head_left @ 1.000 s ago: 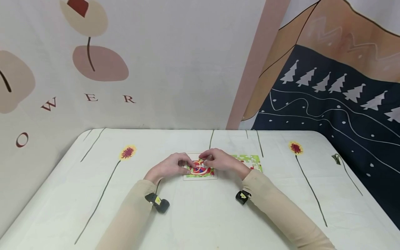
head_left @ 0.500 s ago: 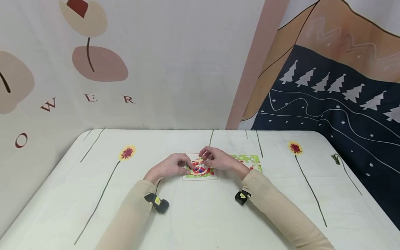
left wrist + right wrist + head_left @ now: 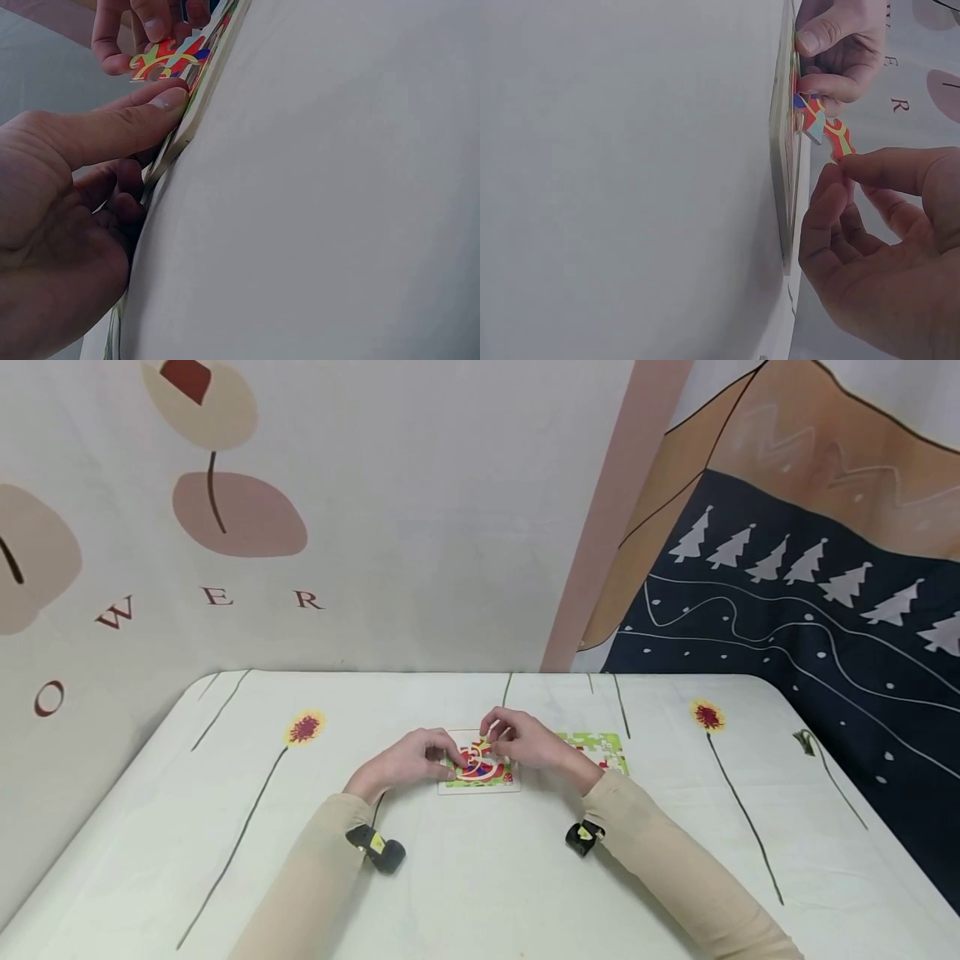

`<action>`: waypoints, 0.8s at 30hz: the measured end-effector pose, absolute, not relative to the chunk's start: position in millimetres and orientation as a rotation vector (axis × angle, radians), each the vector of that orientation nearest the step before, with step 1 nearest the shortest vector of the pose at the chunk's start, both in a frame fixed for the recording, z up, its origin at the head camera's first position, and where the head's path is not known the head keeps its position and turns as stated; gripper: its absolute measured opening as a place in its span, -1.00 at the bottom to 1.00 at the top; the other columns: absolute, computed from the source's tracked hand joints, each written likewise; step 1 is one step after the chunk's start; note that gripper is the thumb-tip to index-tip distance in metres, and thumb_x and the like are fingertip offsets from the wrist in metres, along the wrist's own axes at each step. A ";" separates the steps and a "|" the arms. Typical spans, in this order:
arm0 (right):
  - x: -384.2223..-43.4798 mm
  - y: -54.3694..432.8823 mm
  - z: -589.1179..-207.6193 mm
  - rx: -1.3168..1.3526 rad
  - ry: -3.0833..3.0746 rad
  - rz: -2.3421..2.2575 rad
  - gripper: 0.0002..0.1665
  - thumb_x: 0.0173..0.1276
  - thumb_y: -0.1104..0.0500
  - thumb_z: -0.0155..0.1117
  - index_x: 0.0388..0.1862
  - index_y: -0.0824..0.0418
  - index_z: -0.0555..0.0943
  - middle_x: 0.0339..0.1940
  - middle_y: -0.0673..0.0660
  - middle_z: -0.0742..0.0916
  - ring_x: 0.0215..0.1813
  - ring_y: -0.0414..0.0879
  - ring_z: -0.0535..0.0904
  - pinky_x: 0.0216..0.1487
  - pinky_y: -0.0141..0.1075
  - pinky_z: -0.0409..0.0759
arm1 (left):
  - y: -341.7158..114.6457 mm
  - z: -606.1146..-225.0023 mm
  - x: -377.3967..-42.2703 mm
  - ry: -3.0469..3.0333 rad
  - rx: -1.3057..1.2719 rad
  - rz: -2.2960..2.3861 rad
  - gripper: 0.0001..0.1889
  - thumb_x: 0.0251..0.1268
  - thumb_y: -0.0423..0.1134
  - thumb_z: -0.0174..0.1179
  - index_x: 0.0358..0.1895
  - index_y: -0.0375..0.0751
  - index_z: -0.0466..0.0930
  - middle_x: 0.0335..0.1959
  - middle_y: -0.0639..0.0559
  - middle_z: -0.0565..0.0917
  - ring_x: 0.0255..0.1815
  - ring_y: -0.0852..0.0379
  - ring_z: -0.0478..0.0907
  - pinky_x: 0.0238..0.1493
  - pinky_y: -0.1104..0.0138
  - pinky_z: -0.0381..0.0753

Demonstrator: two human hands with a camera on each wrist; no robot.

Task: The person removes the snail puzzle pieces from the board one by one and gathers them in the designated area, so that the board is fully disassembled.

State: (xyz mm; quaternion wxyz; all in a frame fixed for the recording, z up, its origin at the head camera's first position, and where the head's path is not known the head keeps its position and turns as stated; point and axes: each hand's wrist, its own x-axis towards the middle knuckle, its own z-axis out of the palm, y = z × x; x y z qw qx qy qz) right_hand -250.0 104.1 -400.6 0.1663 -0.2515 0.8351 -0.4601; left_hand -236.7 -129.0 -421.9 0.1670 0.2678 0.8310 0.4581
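A small jigsaw board (image 3: 480,791) with a pale border and a red, blue and green picture lies on the white tabletop. My right hand (image 3: 528,742) pinches a red jigsaw piece (image 3: 841,139) with yellow bands between thumb and fingertips. The right wrist view shows that piece tilted up over the board, overlapping another red and blue piece (image 3: 810,114). At the board's left side rests my left hand (image 3: 408,756), its thumb and index fingertips on the picture. Its other fingers bend in beside the board edge (image 3: 172,146).
To the right, partly behind the right wrist, lies a second green and white puzzle section (image 3: 603,745) with red spots. The white tablecloth (image 3: 480,877) has printed flowers. A patterned curtain (image 3: 420,527) rises behind the table's far edge.
My right hand has risen slightly, tilting the piece it pinches up from the board. My left hand keeps its place at the board's left side.
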 end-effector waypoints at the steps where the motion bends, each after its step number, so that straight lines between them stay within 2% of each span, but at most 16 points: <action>1: -249.8 104.2 -400.6 -0.718 2.375 -1.315 -0.78 0.30 0.45 0.12 -0.10 0.28 0.51 -0.26 0.15 0.60 -0.31 -0.11 0.50 -0.36 -0.33 0.44 | -129.2 -422.1 -236.9 2.364 0.763 1.303 -0.87 0.12 -0.41 0.33 -0.23 -0.23 0.72 -0.18 0.01 0.60 -0.15 0.03 0.39 -0.06 0.18 0.33; 24: -245.6 126.5 -400.4 -0.716 2.245 -1.490 -0.78 0.32 0.47 0.08 -0.07 0.38 0.51 -0.29 0.17 0.57 -0.30 -0.01 0.55 -0.35 -0.32 0.49 | -129.3 -424.7 -237.6 2.366 0.717 1.292 -0.87 0.14 -0.41 0.33 -0.23 -0.20 0.72 -0.16 0.03 0.59 -0.14 0.04 0.38 -0.05 0.19 0.32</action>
